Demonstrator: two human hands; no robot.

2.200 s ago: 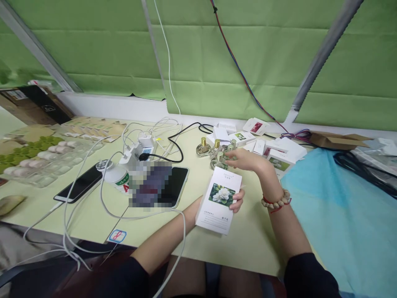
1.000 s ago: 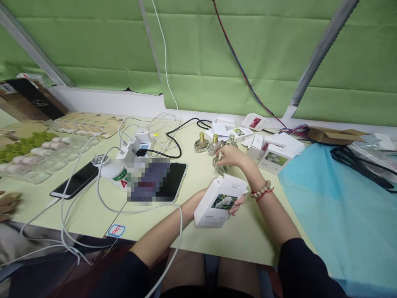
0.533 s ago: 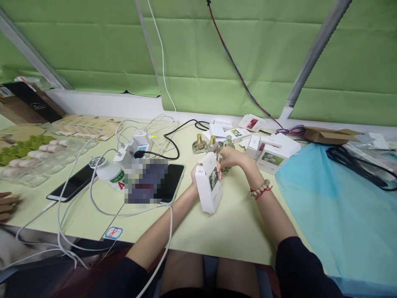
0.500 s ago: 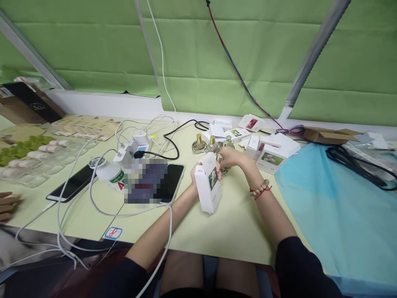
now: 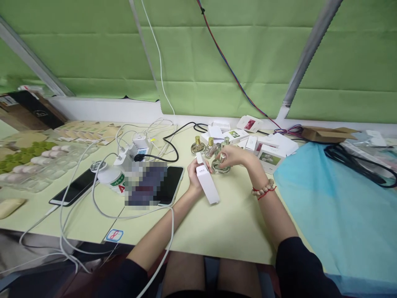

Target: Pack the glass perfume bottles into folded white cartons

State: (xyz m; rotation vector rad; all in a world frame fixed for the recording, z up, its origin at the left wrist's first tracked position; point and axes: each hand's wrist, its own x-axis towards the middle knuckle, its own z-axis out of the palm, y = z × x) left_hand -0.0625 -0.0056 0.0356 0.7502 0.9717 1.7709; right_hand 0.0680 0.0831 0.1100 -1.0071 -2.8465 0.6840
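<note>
My left hand [image 5: 195, 175] is closed around a slim white carton [image 5: 208, 186], tilted over the table with its narrow side towards me and a flap up at its far end. Just right of it, the fingers of my right hand [image 5: 234, 156] curl round the top of a round glass perfume bottle [image 5: 221, 167] that stands on the table. Behind it are more glass bottles, among them a gold-capped bottle [image 5: 197, 146] and a second gold-capped bottle [image 5: 210, 147]. The lower part of my left hand's grip is hidden by the carton.
Flattened white cartons [image 5: 269, 158] lie behind my right hand. A blue sheet [image 5: 335, 215] covers the right side. To the left are a phone [image 5: 173, 184], a white bottle [image 5: 111, 177], a power strip [image 5: 124, 159], loose white cables and egg-tray-like packs [image 5: 40, 161].
The carton has turned, so its narrow side shows instead of its flower picture. My right hand stays at the bottle. Another person's hand at the left edge is gone from view.
</note>
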